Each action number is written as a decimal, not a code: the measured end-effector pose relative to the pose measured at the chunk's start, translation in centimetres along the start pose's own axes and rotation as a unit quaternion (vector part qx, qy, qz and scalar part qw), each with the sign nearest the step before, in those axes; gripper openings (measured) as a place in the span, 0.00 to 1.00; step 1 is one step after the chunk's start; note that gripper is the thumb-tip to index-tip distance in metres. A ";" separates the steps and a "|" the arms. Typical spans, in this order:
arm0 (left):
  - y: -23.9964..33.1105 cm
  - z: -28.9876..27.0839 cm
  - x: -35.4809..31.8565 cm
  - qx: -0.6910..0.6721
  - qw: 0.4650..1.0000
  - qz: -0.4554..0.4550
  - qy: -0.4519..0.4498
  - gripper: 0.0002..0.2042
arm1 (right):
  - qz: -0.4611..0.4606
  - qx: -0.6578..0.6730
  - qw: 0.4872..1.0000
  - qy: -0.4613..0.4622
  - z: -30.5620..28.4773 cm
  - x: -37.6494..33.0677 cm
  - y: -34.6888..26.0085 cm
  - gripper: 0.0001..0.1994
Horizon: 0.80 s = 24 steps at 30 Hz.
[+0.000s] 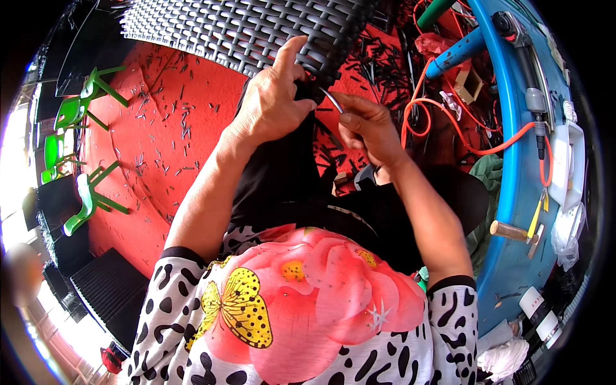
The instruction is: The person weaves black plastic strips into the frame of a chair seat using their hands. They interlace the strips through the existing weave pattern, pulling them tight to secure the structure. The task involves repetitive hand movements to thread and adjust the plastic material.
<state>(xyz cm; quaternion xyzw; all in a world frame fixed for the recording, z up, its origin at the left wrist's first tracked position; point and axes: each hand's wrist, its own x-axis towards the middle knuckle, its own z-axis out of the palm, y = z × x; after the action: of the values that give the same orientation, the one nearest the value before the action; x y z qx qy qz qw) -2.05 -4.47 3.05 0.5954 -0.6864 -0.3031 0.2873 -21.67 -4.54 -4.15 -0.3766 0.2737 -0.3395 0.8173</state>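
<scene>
A dark grey woven wicker panel [237,32] slants across the top of the view, its lower corner close to both hands. My left hand [273,102] lies against the panel's lower edge. Its index finger stretches up over the weave and the thumb stands apart; the other fingers are partly hidden. Just right of that corner, my right hand [371,127] pinches a thin grey strip [332,101] between thumb and fingers. The strip's upper end points at the panel's corner, and whether it is woven in there I cannot tell.
Dark offcuts litter the red floor [144,122]. Green chairs [72,112] stand at the left. On the right, a blue table [523,218] carries a hammer [513,231], a power tool [532,96] and a white tray [567,163]. An orange hose [471,149] loops beside it.
</scene>
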 end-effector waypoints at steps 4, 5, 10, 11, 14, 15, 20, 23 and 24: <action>-0.2 0.0 -0.1 0.021 1.000 0.019 -0.001 0.42 | 0.028 0.216 0.973 -0.077 -0.9 0.2 1.3 0.17; -0.2 0.0 -0.2 0.033 0.999 0.024 0.002 0.41 | 0.019 0.153 0.987 -0.046 -0.7 0.2 1.1 0.17; -0.3 1.7 -1.2 0.109 0.983 0.090 0.118 0.36 | -0.023 -0.121 0.989 0.080 1.2 -0.5 -0.8 0.17; -0.4 2.4 -1.6 0.108 0.980 0.096 0.137 0.34 | -0.004 -0.145 0.986 0.087 1.3 -0.9 -1.4 0.17; -1.0 2.9 -2.6 0.058 0.979 0.093 0.170 0.32 | -0.061 -0.251 0.960 0.104 2.1 -1.2 -0.4 0.16; -1.0 2.7 -2.7 0.043 0.981 0.088 0.170 0.32 | -0.099 -0.342 0.927 0.115 2.5 -1.4 -0.7 0.16; -1.7 2.3 -3.0 -0.003 0.978 0.113 0.176 0.32 | -0.188 -0.465 0.857 0.115 2.7 -1.2 -1.2 0.14; -1.2 1.9 -2.7 -0.040 0.985 0.070 0.153 0.32 | -0.212 -0.482 0.843 0.114 2.9 -1.0 -1.5 0.14; -1.2 1.9 -2.7 -0.049 0.986 0.062 0.149 0.32 | -0.220 -0.482 0.841 0.114 3.0 -1.0 -1.5 0.14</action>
<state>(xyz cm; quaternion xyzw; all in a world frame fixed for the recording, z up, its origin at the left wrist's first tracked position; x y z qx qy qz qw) -2.38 -1.78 0.85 0.5757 -0.6553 -0.2258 0.4338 -20.73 -3.22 -1.03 -0.7317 0.4039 -0.3765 0.3997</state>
